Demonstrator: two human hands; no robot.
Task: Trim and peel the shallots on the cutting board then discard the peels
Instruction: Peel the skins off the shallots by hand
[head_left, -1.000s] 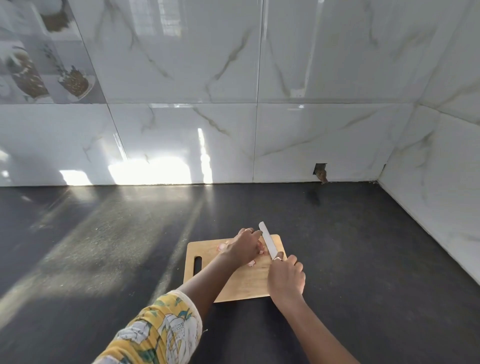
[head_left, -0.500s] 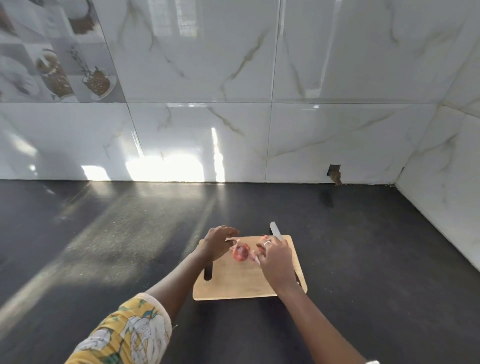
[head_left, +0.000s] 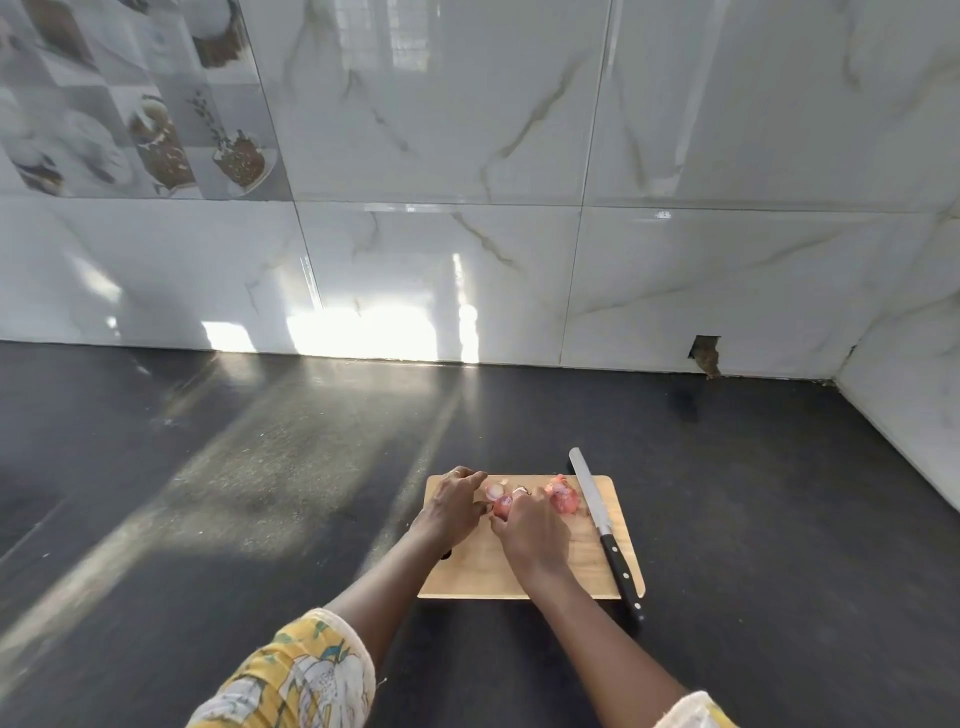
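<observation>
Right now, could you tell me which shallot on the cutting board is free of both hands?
The larger shallot, next to the knife blade: nothing touches it. The smaller shallot sits between the left hand and right hand.

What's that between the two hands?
A small pink shallot, seemingly gripped by the fingertips of the left hand and right hand, over the board. The head view shows it.

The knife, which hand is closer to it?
Right. The right hand is over the cutting board, beside the knife but not touching it. The left hand is farther off, beyond the shallot between both hands.
</observation>
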